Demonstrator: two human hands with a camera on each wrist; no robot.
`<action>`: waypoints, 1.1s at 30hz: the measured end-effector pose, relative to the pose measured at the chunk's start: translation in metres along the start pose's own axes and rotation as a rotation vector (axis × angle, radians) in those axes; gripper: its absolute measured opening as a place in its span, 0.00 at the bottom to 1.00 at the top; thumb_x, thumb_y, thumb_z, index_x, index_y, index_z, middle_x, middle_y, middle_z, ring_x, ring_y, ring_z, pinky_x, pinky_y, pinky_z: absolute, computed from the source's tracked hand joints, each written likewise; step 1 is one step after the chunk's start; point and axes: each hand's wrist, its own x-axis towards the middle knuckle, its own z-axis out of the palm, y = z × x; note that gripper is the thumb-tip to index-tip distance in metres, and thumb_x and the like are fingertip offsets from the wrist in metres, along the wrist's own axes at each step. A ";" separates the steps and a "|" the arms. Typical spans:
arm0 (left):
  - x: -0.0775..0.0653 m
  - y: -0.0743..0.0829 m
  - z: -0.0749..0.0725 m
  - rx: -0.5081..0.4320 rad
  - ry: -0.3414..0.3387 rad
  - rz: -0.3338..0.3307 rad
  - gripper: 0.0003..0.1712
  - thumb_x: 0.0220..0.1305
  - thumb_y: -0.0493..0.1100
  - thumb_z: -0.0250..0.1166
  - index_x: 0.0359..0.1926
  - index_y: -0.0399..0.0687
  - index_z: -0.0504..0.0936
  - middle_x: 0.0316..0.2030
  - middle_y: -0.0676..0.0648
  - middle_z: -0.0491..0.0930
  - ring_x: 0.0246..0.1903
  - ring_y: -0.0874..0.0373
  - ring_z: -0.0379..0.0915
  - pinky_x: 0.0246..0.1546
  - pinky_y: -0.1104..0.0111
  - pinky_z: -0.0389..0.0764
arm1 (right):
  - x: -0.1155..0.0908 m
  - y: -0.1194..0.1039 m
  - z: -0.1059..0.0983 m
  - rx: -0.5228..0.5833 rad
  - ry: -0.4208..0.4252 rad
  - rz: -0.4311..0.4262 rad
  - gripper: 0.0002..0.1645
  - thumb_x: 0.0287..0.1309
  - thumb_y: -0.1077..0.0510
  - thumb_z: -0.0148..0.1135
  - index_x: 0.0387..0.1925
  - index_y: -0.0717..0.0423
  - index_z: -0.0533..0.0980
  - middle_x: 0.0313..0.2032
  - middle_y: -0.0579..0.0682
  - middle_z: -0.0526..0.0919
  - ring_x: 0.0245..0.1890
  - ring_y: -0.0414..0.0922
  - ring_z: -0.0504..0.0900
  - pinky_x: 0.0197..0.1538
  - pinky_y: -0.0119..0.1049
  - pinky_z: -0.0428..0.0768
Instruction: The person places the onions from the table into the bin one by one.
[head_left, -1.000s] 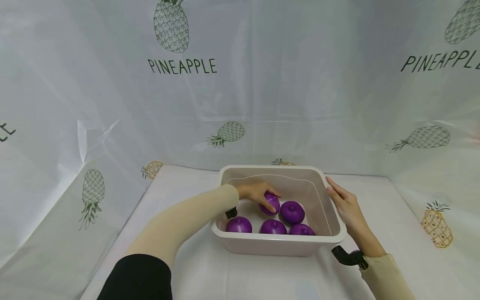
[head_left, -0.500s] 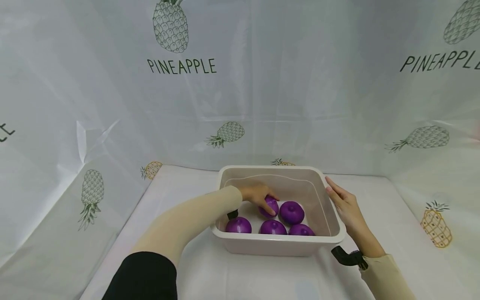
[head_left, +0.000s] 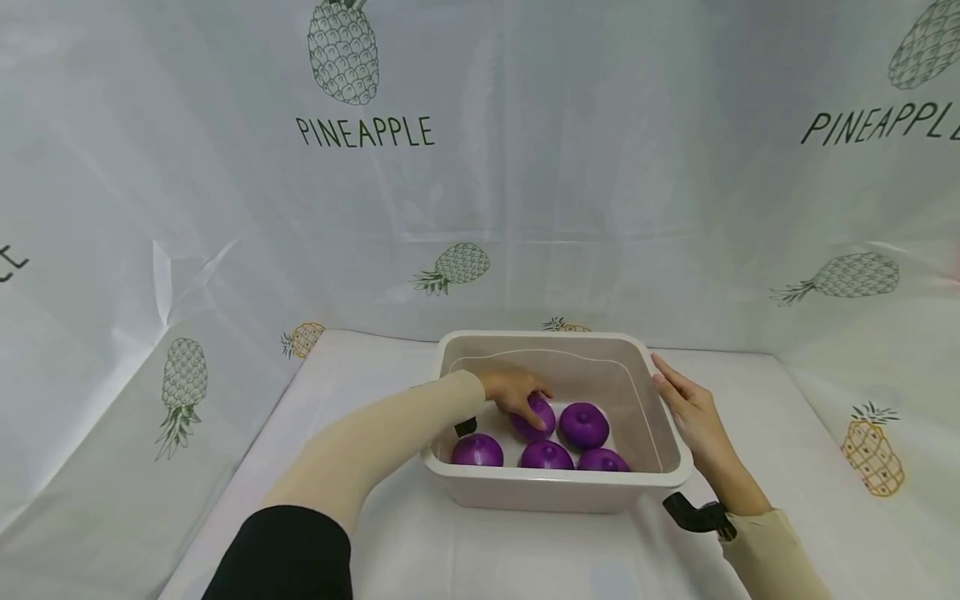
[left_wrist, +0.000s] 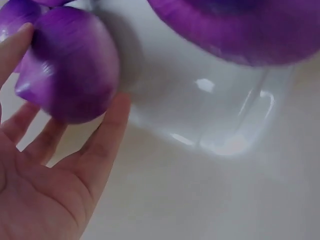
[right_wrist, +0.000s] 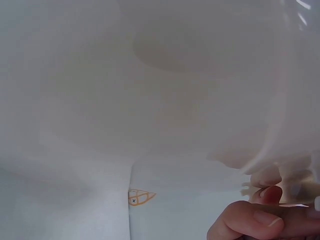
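Note:
A beige plastic bin point(head_left: 536, 492) stands on the table with several shiny purple onions inside. My left hand point(head_left: 517, 392) reaches into it and holds one onion point(head_left: 536, 419), thumb on one side and fingers on the other. The left wrist view shows this onion point(left_wrist: 75, 70) tilted, its pointed tip to the left, between thumb and fingers point(left_wrist: 112, 125). Close beside it is another onion point(head_left: 584, 425). Three more sit along the near wall, among them a left one point(head_left: 477, 450). At the bin's right rim, my right hand point(head_left: 697, 417) grips the edge; some fingers are hidden.
A white cloth covers the table point(head_left: 375, 533). Behind and beside it hangs a pale sheet point(head_left: 570, 167) printed with pineapples. A black wrist camera mount point(head_left: 697, 512) sits under the right wrist, near the bin's front right corner.
My left hand has shifted the held onion slightly left and toward the near side, still inside the bin. The right hand and the bin have stayed in place.

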 end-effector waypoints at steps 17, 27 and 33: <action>-0.048 0.022 -0.060 -0.036 0.003 0.090 0.36 0.67 0.51 0.67 0.71 0.44 0.67 0.66 0.40 0.71 0.68 0.47 0.63 0.67 0.61 0.65 | 0.003 0.003 -0.010 -0.006 -0.010 0.024 0.34 0.77 0.48 0.47 0.75 0.58 0.56 0.69 0.67 0.62 0.47 0.23 0.75 0.42 0.22 0.80; -0.110 0.003 -0.096 -0.204 0.251 0.100 0.32 0.72 0.54 0.60 0.73 0.53 0.66 0.66 0.42 0.71 0.62 0.45 0.70 0.61 0.56 0.73 | 0.005 0.006 -0.018 0.094 -0.044 0.066 0.35 0.75 0.49 0.52 0.75 0.60 0.58 0.54 0.41 0.82 0.38 0.28 0.81 0.37 0.25 0.82; -0.148 -0.026 -0.078 -0.228 0.449 0.080 0.33 0.76 0.54 0.54 0.76 0.53 0.59 0.69 0.44 0.66 0.66 0.44 0.65 0.65 0.51 0.68 | 0.003 0.009 -0.036 -0.132 -0.009 -0.020 0.32 0.75 0.50 0.52 0.71 0.66 0.64 0.35 0.46 0.82 0.17 0.43 0.77 0.22 0.33 0.77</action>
